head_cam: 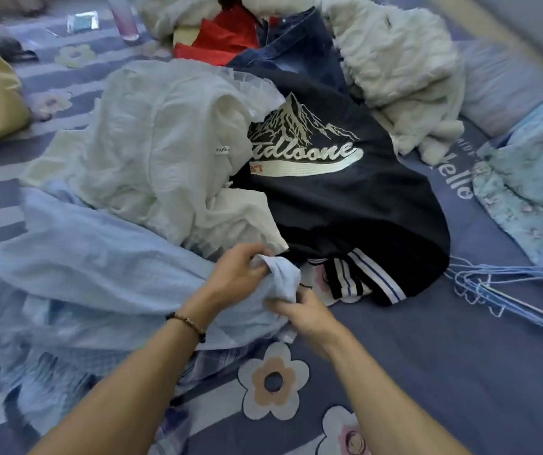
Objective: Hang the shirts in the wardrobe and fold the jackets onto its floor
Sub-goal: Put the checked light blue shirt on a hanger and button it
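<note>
Both hands, left hand and right hand, pinch a light blue shirt on the bed; the dark jacket, the other clothes and the hangers lie unsorted, so the task seems barely begun.

**Both hands closed on one bunch of cloth**

Two bare forearms reached in from the bottom edge and met near the middle. The left hand lay knuckles up, its fingers curled over a bunched fold of the pale blue shirt, a beaded bracelet round its wrist. The right hand sat just below and beside it, fingers pinching the same fold, the two hands nearly touching.
</note>
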Demonstrator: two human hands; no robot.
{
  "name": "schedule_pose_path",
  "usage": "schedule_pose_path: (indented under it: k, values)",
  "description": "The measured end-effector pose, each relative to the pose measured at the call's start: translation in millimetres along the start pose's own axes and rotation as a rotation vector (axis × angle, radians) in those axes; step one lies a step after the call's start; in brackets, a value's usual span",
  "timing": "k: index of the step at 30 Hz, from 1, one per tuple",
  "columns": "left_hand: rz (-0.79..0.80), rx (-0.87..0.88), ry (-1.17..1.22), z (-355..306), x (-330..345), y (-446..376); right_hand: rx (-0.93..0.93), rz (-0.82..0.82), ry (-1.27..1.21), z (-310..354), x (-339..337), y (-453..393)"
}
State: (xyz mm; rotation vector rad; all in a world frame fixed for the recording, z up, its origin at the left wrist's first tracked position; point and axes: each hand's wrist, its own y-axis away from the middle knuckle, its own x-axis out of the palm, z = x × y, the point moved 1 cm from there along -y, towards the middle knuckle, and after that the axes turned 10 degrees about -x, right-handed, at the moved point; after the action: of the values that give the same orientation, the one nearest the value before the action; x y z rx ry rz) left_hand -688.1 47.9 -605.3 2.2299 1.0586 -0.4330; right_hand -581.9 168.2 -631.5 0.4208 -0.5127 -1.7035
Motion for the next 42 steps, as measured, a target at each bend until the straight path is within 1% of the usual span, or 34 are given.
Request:
schedule_pose_path:
  k: [2, 4, 5, 7, 10, 11, 12, 15, 16, 18, 19, 22, 23, 25, 26, 27, 29, 30, 31, 33, 36, 38, 40, 42]
  values:
    - [0.027, 0.033, 0.084, -29.2, 1.2, -2.4, -0.005, -0.104, -0.197, 13.5, -15.8, 8.4]
    - [0.011, 0.051, 0.097, -54.7, 6.6, -3.6, -0.046, -0.134, -0.291, 30.7, -41.7, 17.3]
    - [-0.004, 0.050, 0.092, -65.6, 10.2, -4.7, -0.073, -0.152, -0.268, 39.0, -58.6, 22.2]
    - [-0.033, 0.057, 0.028, -90.7, 25.1, -7.2, -0.122, -0.232, -0.135, 53.7, -102.2, 38.2]
    - [-0.074, 0.088, -0.224, -124.8, 54.1, -12.3, -0.219, -0.330, 0.138, 64.0, -164.2, 60.0]
    - [-0.038, 0.088, -0.308, -134.8, 65.7, -14.5, -0.247, -0.359, 0.211, 65.0, -181.4, 66.3]
    - [0.035, 0.091, -0.361, -148.6, 81.6, -17.6, -0.270, -0.409, 0.268, 66.1, -203.0, 74.1]
    - [0.338, 0.081, -0.403, -187.2, 133.3, -25.0, -0.282, -0.551, 0.356, 49.4, -267.1, 89.5]
    - [0.402, 0.079, -0.415, -193.3, 145.1, -25.7, -0.266, -0.572, 0.375, 40.5, -279.2, 91.7]
    - [0.483, 0.102, -0.460, -207.8, 185.3, -34.2, -0.216, -0.607, 0.357, 13.5, -311.9, 97.4]
    - [0.523, 0.115, -0.494, -213.9, 209.3, -38.6, -0.194, -0.611, 0.302, -3.3, -327.3, 97.8]
    - [0.634, 0.097, -0.604, -218.6, 260.4, -49.1, -0.152, -0.558, 0.148, -39.9, -353.6, 92.5]
    - [0.640, 0.095, -0.624, -217.7, 275.9, -57.1, -0.142, -0.517, 0.074, -49.9, -364.2, 86.7]
    - [0.561, 0.114, -0.595, -212.8, 294.0, -72.8, -0.099, -0.458, -0.152, -60.2, -382.1, 73.8]
    - [0.498, 0.129, -0.557, -211.4, 299.1, -80.7, -0.077, -0.493, -0.253, -62.9, -391.7, 66.1]
    - [0.442, 0.151, -0.536, -211.8, 301.9, -86.5, -0.059, -0.587, -0.297, -63.1, -400.9, 59.2]
    - [0.362, 0.192, -0.530, -219.7, 315.6, -105.3, 0.051, -0.849, -0.135, -70.6, -431.4, 37.7]
    - [0.339, 0.200, -0.529, -224.1, 320.5, -113.3, 0.124, -0.928, -0.026, -72.4, -443.7, 29.1]
    - [0.317, 0.201, -0.526, -228.1, 324.3, -120.0, 0.193, -0.967, 0.050, -72.9, -453.5, 21.6]
    - [0.313, 0.204, -0.504, -228.5, 331.8, -130.9, 0.266, -0.972, 0.122, -73.9, -469.6, 6.4]
    - [0.392, 0.216, -0.438, -224.0, 342.2, -138.7, 0.327, -0.872, 0.166, -82.8, -487.8, -14.1]
    - [0.413, 0.192, -0.418, -222.1, 347.3, -139.7, 0.343, -0.865, 0.208, -88.0, -493.1, -20.2]
    - [0.381, 0.172, -0.417, -221.9, 352.4, -141.9, 0.352, -0.905, 0.227, -91.9, -497.8, -21.2]
    - [0.331, 0.163, -0.388, -227.5, 356.8, -144.8, 0.355, -0.896, 0.195, -94.3, -505.2, -20.6]
